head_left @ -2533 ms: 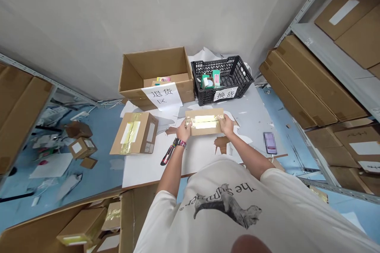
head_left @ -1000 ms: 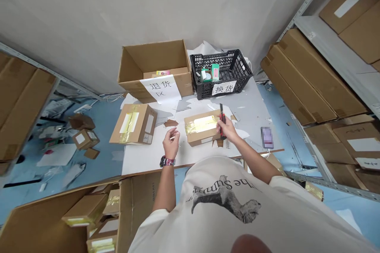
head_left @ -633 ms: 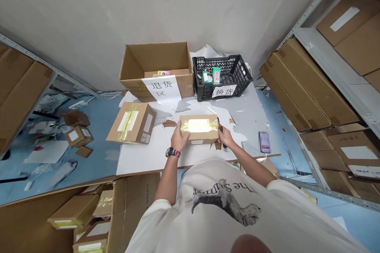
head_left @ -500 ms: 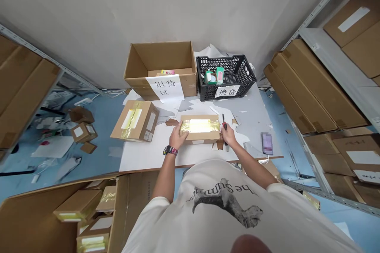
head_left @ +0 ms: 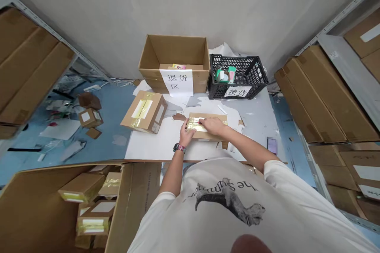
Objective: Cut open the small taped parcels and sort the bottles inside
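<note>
The box looks light and stiff — hold its ends. Left hand, part open, grips it; right hand curls round a red cutter.

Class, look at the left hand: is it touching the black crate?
No, the left hand is on the low taped box, and the black crate stands farther back.

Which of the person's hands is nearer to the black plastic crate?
Right: the right hand is over the small taped brown cardboard box, before the left end of the crate; the left hand, farther left, holds that box.
</note>
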Available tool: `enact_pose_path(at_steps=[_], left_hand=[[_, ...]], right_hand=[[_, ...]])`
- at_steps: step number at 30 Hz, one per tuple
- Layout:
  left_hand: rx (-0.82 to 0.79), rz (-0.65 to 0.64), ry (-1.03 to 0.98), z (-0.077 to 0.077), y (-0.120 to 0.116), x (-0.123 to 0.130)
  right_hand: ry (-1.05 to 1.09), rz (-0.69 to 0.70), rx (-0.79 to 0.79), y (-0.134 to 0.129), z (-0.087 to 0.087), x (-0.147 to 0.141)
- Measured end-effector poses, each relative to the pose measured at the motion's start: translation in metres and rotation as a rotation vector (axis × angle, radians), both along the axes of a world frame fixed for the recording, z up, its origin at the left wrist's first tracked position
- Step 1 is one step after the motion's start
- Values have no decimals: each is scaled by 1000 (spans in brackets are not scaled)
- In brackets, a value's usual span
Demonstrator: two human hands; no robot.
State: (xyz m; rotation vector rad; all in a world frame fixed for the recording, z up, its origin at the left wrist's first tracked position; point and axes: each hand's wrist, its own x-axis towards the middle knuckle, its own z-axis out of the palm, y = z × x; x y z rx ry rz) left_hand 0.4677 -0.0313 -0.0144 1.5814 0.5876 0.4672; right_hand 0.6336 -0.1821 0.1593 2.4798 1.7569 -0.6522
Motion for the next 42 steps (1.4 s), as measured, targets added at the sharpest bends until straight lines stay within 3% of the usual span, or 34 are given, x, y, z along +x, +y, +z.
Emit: enact_pose_path(at_steps=[8, 16, 22, 26, 30, 36, 42], left_hand=[[68, 31, 49, 2, -2, 3], [159, 18, 128, 11, -3, 2], [189, 17, 160, 12, -3, 2], [225, 13, 177, 13, -3, 2], [263, -23, 209, 17, -4, 4], [314, -71, 263, 23, 1, 1], [331, -107, 222, 22, 6, 2]], right_hand=[[-66, 91, -136, 28, 3, -14], [-125, 129, -299, 15, 9, -6], [-237, 64, -403, -29, 12, 12], [-285, -12, -518, -87, 16, 35], [-300, -45, -505, -137, 20, 46], [-234, -124, -456, -154, 12, 46], [-135, -210, -344, -174, -7, 55]])
